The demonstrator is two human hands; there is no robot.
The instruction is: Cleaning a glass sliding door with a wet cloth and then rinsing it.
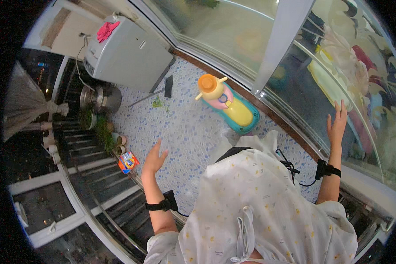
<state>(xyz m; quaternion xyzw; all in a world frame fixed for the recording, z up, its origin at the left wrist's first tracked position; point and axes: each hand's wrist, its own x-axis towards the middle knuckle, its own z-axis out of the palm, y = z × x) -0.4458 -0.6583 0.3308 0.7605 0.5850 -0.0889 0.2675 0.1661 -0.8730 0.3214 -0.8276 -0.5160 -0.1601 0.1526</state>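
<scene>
My left hand (154, 159) is raised over the speckled floor with its fingers apart, holding nothing. On the other side my right hand (337, 124) is also raised and bare, fingers spread, in front of the patterned glass door (320, 85); whether it touches the glass I cannot tell. Between and ahead of the hands, a child's plastic ride-on toy (239, 114) in teal, yellow and pink, with an orange top, stands on the floor beside the door sill. Each forearm wears a black strap with a small device.
A washing machine (128, 54) with a pink cloth (108, 31) on top stands at the upper left. Near it are a metal pot (100, 98) and a dark-headed floor tool (168, 86). Potted plants (104, 133) and an orange packet (128, 162) line the railing (92, 166).
</scene>
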